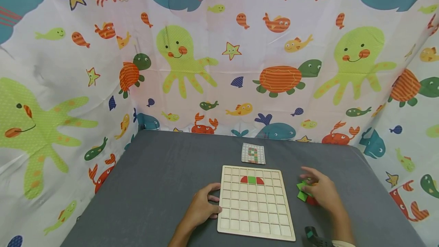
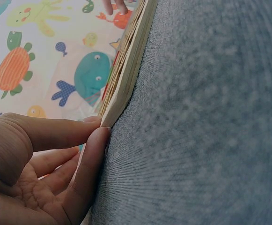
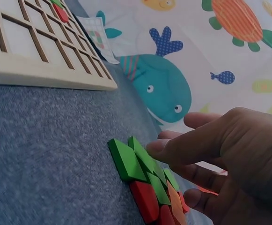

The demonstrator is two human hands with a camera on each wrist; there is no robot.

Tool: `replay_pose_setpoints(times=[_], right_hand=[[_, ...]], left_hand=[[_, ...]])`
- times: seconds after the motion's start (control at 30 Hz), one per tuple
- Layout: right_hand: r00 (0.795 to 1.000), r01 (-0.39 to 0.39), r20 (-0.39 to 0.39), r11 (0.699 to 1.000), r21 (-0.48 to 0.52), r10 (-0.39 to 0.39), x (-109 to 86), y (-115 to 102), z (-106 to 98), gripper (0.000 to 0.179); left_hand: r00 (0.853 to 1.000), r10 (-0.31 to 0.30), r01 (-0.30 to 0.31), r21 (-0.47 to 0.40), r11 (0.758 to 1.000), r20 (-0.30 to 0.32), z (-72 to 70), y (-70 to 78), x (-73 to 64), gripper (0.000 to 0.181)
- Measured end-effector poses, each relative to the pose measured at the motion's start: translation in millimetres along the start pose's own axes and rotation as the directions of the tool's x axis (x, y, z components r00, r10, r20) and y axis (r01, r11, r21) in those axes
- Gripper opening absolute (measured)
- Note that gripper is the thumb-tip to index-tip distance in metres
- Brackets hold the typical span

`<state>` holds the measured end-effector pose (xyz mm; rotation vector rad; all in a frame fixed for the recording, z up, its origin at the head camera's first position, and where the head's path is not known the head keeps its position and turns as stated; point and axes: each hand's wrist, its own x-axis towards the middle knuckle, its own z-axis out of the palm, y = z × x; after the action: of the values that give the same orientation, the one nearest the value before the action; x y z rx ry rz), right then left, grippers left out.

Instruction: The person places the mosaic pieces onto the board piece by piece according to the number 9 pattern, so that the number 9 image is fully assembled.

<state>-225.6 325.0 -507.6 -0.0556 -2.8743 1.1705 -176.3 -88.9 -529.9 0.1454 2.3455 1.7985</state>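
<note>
My left hand (image 1: 200, 206) is at the left side of a pale wooden grid board (image 1: 254, 210), lying flat. In the left wrist view its thumb and a finger pinch the board's edge (image 2: 123, 89). On the board, a green square block (image 1: 252, 180) sits between two red rounded blocks (image 1: 244, 179) in a row near the far side. My right hand (image 1: 324, 190) is over a small pile of loose blocks right of the board. The right wrist view shows its fingers spread beside green blocks (image 3: 126, 161), with red blocks (image 3: 145, 201) and an orange one (image 3: 175, 204) lower; no block is visibly held.
A card (image 1: 253, 153) with a coloured grid pattern lies beyond the board's far edge. Grey cloth covers the table (image 1: 147, 201). A curtain (image 1: 205, 56) printed with sea animals surrounds its back and sides. A dark strap-like device (image 1: 313, 234) is by the right wrist.
</note>
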Motion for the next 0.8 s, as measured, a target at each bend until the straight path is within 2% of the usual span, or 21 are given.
replay_pose_setpoints(times=[0.37,0.6,0.8], right_hand=[[1.000,-0.021,0.008,0.999,-0.049,0.021,2.4,6.7,4.1,0.064],[1.000,0.022,-0.013,0.997,-0.074,-0.023,2.5,6.4,7.8,0.061],[1.000,0.020,-0.003,0.998,-0.068,-0.021,2.0,6.2,8.5,0.060]], left_hand=[[1.000,0.003,-0.003,-0.015,1.000,0.002,-0.7,1.3,0.1,0.077],[1.000,0.009,-0.009,-0.016,1.000,0.002,-1.2,1.5,-0.1,0.076],[1.000,0.003,-0.003,-0.020,1.000,0.005,-1.2,1.3,-0.6,0.076]])
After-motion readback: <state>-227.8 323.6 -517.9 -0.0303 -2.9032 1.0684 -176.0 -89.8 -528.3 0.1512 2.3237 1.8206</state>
